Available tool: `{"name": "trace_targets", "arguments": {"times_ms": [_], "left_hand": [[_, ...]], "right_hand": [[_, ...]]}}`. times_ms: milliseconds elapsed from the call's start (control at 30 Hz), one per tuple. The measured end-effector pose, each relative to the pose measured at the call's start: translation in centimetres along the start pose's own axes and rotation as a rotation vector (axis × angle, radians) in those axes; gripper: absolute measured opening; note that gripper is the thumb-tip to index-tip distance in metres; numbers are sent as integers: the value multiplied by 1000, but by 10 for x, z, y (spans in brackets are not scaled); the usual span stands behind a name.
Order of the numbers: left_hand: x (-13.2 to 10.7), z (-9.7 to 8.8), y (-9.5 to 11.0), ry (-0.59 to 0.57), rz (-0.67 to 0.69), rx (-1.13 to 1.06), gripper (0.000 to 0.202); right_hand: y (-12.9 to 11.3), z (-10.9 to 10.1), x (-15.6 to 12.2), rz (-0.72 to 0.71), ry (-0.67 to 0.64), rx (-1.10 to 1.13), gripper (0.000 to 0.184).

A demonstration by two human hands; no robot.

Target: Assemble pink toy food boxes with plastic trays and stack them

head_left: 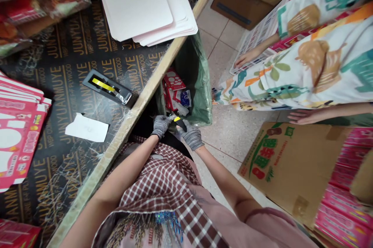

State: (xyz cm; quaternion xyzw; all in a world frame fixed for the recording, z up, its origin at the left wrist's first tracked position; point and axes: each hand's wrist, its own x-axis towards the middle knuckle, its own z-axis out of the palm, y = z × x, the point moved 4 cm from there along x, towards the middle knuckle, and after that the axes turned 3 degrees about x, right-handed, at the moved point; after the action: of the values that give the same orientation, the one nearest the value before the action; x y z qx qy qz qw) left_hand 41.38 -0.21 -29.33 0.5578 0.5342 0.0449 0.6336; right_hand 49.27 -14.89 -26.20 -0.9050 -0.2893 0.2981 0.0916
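My right hand (190, 135), in a grey knit glove, is closed around a small yellow-and-black utility knife (180, 123). My left hand (161, 126), gloved the same way, has its fingers pinched together close to the knife's front end; what lies between them is too small to make out. Both hands are in front of my checked apron (157, 178), at the near edge of a green-lined bin (201, 84). Inside that bin lie red-and-white packaging scraps (175, 88) and a blue wrapper (185, 98).
On the black plywood table (116, 65) at left are a tape dispenser (109, 88), a torn white card (86, 127), pink printed cards (20, 131) and white card stacks (136, 11). A co-worker's patterned sleeve (320, 61) reaches in from the right, above a carton (291, 162) of pink boxes.
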Motion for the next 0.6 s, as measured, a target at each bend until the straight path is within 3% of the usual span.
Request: {"name": "trace_targets", "arguments": {"times_ms": [267,433,600], "left_hand": [[-8,-4,14,-92,8,-137,40],[-15,-3,20,-200,-5,-158,39],[-18,1,25,-215,39,-161,29]], "right_hand": [[15,-27,21,-20,85,136,56],[17,-26,26,-223,-40,297,45],[17,-22,28,-236,-112,284,42]]}}
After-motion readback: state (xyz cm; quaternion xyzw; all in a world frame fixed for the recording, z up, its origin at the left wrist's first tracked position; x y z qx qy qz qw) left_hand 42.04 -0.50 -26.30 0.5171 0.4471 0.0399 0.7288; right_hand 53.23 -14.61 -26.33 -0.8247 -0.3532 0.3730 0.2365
